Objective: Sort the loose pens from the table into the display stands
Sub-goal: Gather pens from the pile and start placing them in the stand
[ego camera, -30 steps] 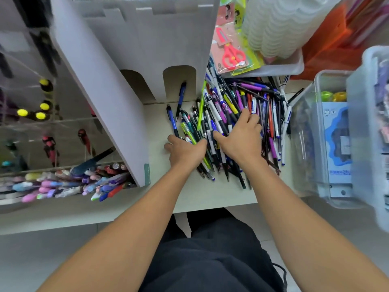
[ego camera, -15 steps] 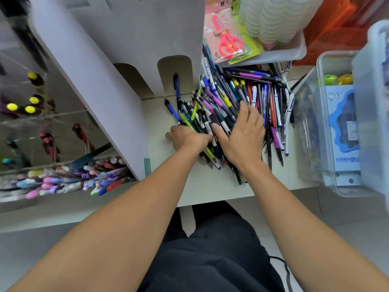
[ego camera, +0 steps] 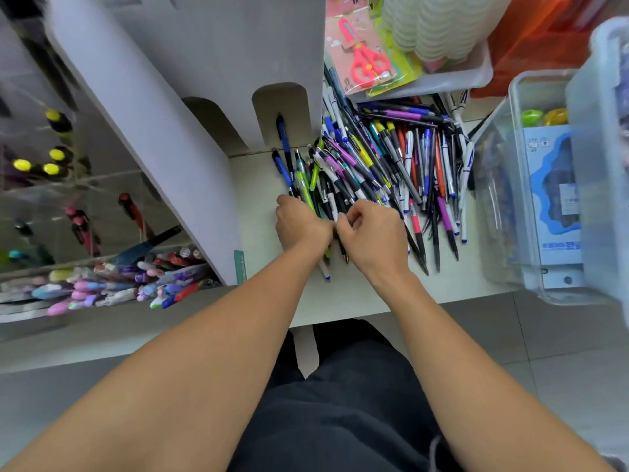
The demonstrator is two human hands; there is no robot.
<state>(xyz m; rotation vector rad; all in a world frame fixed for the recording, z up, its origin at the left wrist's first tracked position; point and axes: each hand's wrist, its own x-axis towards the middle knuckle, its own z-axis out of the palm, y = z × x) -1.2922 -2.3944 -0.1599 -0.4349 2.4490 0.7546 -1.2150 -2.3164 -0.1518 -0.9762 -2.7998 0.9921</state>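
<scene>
Both hands curl around pens at the near edge of the pen pile point(ego camera: 381, 165): the left hand point(ego camera: 301, 226) grips a bunch, the right hand point(ego camera: 372, 233) pinches one beside it. The pile lies on the table point(ego camera: 357, 298), right of the display stand point(ego camera: 163, 131).

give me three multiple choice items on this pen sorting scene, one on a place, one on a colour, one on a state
1. Where does the pile of loose pens lie?
A. on the floor
B. on the table right of the white stand
C. inside the clear bin

2. What colour are the packaged scissors?
A. pink-red
B. black
C. blue

3. How is the right hand?
A. flat and open on the pile
B. off the table
C. fingers curled, pinching pens

Answers: 1 B, the pens spread over the table beside the white stand. 2 A, the handles are pink-red. 3 C, its fingers curl at the pile's near edge, next to the left hand.
</scene>
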